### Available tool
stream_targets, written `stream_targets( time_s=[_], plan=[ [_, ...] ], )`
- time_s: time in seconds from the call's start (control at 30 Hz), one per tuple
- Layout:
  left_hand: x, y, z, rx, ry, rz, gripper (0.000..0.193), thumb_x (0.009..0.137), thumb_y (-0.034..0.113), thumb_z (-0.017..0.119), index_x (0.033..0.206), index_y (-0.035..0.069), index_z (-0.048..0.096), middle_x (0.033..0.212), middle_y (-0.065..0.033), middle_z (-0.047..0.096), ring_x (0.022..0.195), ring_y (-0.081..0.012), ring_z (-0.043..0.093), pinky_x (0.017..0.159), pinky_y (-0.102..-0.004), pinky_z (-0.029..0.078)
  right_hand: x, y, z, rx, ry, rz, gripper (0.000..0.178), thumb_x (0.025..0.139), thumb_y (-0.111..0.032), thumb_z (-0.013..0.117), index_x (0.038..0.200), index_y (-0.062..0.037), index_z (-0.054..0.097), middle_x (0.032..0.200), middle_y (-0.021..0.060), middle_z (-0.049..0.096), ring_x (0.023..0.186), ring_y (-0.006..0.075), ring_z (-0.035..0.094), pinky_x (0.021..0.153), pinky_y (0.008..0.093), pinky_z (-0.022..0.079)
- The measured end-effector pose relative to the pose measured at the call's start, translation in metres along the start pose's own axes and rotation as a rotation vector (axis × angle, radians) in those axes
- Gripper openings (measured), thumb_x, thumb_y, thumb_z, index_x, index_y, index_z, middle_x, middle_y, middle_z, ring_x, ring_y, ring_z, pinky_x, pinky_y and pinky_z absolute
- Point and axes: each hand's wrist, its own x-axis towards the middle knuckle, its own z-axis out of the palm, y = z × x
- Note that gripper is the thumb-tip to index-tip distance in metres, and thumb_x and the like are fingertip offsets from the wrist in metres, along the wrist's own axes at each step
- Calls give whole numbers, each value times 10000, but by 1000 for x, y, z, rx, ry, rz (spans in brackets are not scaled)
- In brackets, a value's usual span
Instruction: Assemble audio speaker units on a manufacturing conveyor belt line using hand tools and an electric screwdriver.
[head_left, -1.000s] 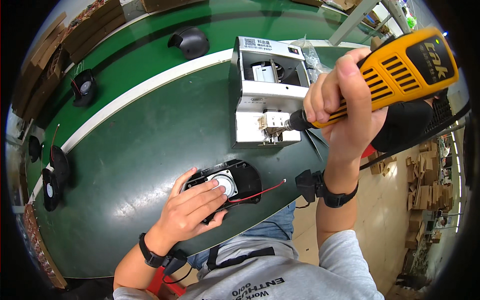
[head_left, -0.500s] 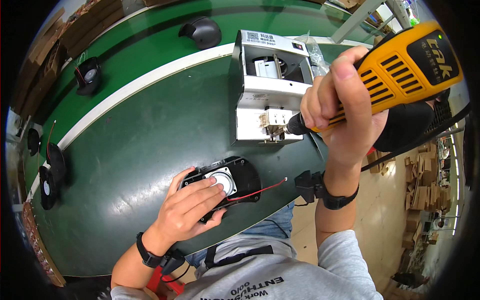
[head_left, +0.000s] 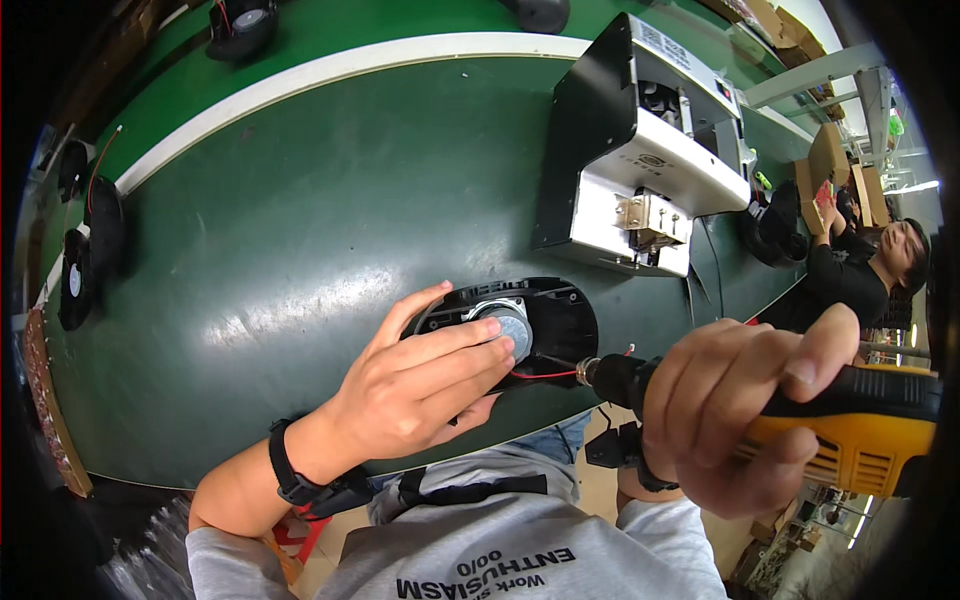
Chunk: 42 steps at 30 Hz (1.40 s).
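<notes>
My left hand (head_left: pixel 410 385) grips a black plastic speaker housing (head_left: pixel 572 315) on the green table, near its front edge. Its fingers press on the round silver-grey speaker (head_left: pixel 517 330) seated inside and cover part of it. A red wire (head_left: pixel 545 376) runs from the speaker to the right, past the housing's rim. Wrapped in my right hand (head_left: pixel 735 415) is a yellow and black electric screwdriver (head_left: pixel 850 400), held nearly level. The tip (head_left: pixel 584 371) points left and appears over the housing's right edge, by the wire; contact with a screw cannot be made out.
A silver and black screw feeder (head_left: pixel 650 150) stands behind and to the right. More black housings lie at the far left (head_left: pixel 75 280), at the back (head_left: pixel 242 30) and beyond the feeder (head_left: pixel 775 225). Another person (head_left: pixel 850 270) is at the right, near open cardboard boxes (head_left: pixel 830 165).
My right hand has brought the screwdriver from the feeder down toward the housing and turned it nearly level. My left hand still holds the housing. The view has shifted, and a person shows at right.
</notes>
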Motion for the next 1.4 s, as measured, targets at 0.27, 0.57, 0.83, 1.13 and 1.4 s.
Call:
stream_targets(
  time_s=[0.27, 0.57, 0.83, 1.13, 1.4],
  plan=[
    [0, -2, 0, -21, -14, -16, 367, 675, 83, 873, 1035, 75, 803, 1132, -31, 768, 1191, -192, 691, 1067, -578, 493, -6, 16, 0, 8, 25, 37, 305, 1052, -241, 603, 1135, -82, 356, 622, 0, 529, 440, 105, 513, 394, 247, 475],
    [1, 0, 4, -14, 6, -15, 385, 665, 108, 882, 1040, 71, 805, 1136, -27, 763, 1173, -190, 696, 1056, -571, 497, -11, 18, 9, -28, 14, -2, 347, 1023, -261, 679, 1041, -85, 381, 602, 15, 541, 432, 137, 540, 374, 266, 483],
    [3, -3, 1, -30, -5, 2, 366, 681, 150, 889, 1030, 72, 812, 1148, -24, 760, 1177, -191, 693, 1048, -569, 494, -8, 23, 10, -26, 4, -11, 349, 1001, -219, 715, 1024, -84, 394, 534, 6, 538, 390, 138, 535, 377, 277, 477],
    [1, -6, -8, -44, -24, 34, 222, 781, 131, 868, 984, 102, 781, 1142, -27, 754, 1179, -221, 678, 1063, -526, 461, -14, 31, 23, 28, 169, 75, 395, 974, -219, 748, 1063, -71, 392, 563, -8, 439, 425, 118, 429, 417, 282, 415],
    [61, -71, -75, 153, 183, -120, 246, 706, 59, 856, 921, 37, 739, 1064, -103, 705, 1027, -310, 666, 894, -433, 534, -17, -18, -27, 201, 404, -156, 557, 972, -174, 710, 1350, 8, 344, 680, 28, 484, 482, 146, 466, 441, 296, 449]
  ],
)
